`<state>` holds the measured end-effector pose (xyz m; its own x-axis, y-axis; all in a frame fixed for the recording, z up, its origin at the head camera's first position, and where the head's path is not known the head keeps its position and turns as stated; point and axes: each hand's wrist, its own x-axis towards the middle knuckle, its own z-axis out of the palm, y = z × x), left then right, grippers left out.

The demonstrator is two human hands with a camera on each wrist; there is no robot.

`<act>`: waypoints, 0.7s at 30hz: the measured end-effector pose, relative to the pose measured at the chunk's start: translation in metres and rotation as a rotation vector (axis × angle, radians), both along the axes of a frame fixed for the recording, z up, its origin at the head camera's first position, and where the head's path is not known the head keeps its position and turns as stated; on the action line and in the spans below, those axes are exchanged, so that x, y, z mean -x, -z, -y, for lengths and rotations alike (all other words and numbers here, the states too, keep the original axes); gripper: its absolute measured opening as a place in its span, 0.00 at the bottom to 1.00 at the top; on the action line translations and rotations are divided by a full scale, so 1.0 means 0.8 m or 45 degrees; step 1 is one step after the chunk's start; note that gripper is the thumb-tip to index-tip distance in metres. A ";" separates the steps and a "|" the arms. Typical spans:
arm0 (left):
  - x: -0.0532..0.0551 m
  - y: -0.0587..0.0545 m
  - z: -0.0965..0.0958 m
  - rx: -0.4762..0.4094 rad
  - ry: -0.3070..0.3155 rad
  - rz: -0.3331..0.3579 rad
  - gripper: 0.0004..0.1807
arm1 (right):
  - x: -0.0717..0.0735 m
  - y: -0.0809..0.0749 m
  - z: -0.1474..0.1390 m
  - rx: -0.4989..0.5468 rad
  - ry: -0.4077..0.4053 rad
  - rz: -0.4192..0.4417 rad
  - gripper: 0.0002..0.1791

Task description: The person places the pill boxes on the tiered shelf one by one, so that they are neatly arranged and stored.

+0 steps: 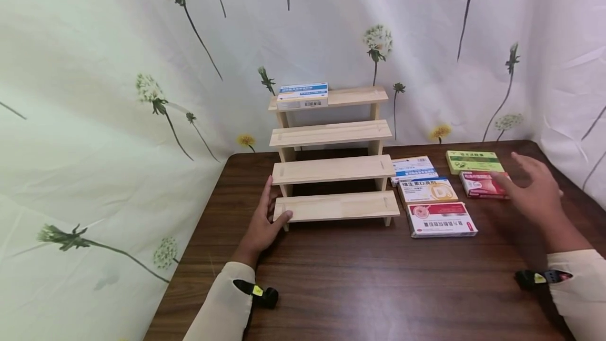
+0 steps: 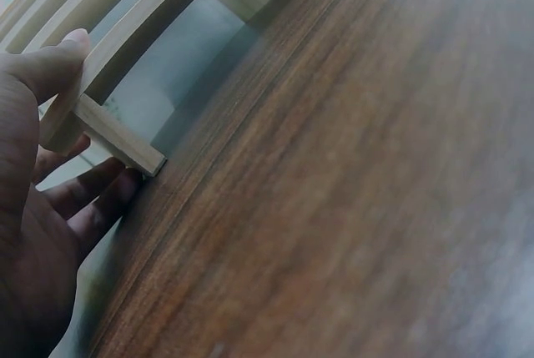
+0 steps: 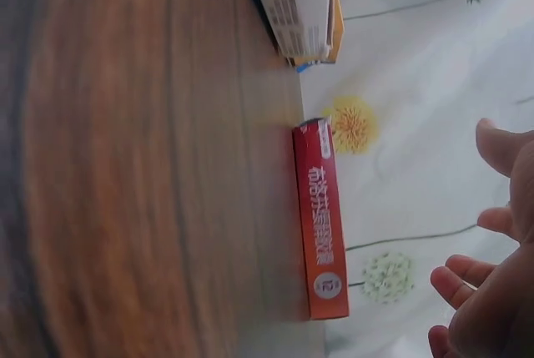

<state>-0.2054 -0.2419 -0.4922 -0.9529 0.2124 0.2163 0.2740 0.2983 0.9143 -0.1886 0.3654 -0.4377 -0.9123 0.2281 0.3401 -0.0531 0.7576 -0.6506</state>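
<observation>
A four-step wooden display stand [image 1: 337, 205] stands on the table in the head view. My left hand [image 1: 265, 226] grips the left end of its lowest step, thumb on top and fingers along the side. In the left wrist view the fingers [image 2: 92, 199] reach behind the stand's leg. My right hand [image 1: 537, 191] is held above the table at the right, fingers apart, with nothing in it. Nearest to it are a red medicine box [image 1: 483, 185], upright on edge in the right wrist view, and a green medicine box [image 1: 475, 162].
A blue-and-white medicine box [image 1: 303, 96] lies on the top step, at its left. Beside the stand are another blue-and-white box [image 1: 414, 168], a yellow-and-white box [image 1: 428, 191] and a red-and-white box [image 1: 442, 220]. A flower-printed cloth [image 1: 326, 25] hangs behind the table.
</observation>
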 end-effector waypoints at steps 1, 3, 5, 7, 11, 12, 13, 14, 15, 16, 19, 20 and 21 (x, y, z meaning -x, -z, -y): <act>0.000 0.000 0.000 0.002 -0.002 -0.001 0.59 | 0.000 0.001 -0.002 -0.001 0.003 0.011 0.44; 0.000 0.000 0.000 0.003 0.000 -0.001 0.59 | 0.002 0.004 -0.007 -0.008 0.001 0.030 0.42; 0.000 0.000 0.000 0.006 -0.001 -0.005 0.59 | 0.004 0.009 -0.013 -0.017 -0.016 0.030 0.41; 0.000 0.000 0.000 0.005 -0.001 -0.006 0.59 | 0.006 0.013 -0.019 -0.036 -0.040 0.038 0.39; 0.002 0.000 -0.001 0.006 -0.008 -0.002 0.59 | 0.008 0.018 -0.029 -0.068 -0.081 0.103 0.41; 0.002 0.000 -0.001 0.006 -0.008 -0.001 0.59 | 0.009 0.019 -0.032 -0.070 -0.085 0.126 0.42; 0.002 -0.001 -0.001 0.003 -0.007 0.001 0.59 | 0.009 0.020 -0.034 -0.066 -0.088 0.147 0.43; 0.002 -0.001 -0.001 0.001 -0.005 0.003 0.59 | 0.009 0.022 -0.036 -0.061 -0.092 0.168 0.44; 0.002 -0.001 -0.001 -0.001 -0.003 0.005 0.59 | 0.010 0.023 -0.039 -0.051 -0.095 0.193 0.45; 0.002 -0.001 -0.001 -0.001 -0.003 0.006 0.59 | 0.010 0.025 -0.041 -0.036 -0.101 0.222 0.46; 0.001 -0.001 0.000 -0.001 -0.008 0.016 0.59 | 0.011 0.030 -0.047 0.015 -0.110 0.311 0.48; 0.001 -0.001 0.001 0.003 -0.010 0.018 0.59 | 0.011 0.031 -0.049 0.040 -0.111 0.336 0.49; 0.001 0.000 0.001 0.007 -0.011 0.019 0.59 | 0.011 0.033 -0.050 0.068 -0.106 0.364 0.50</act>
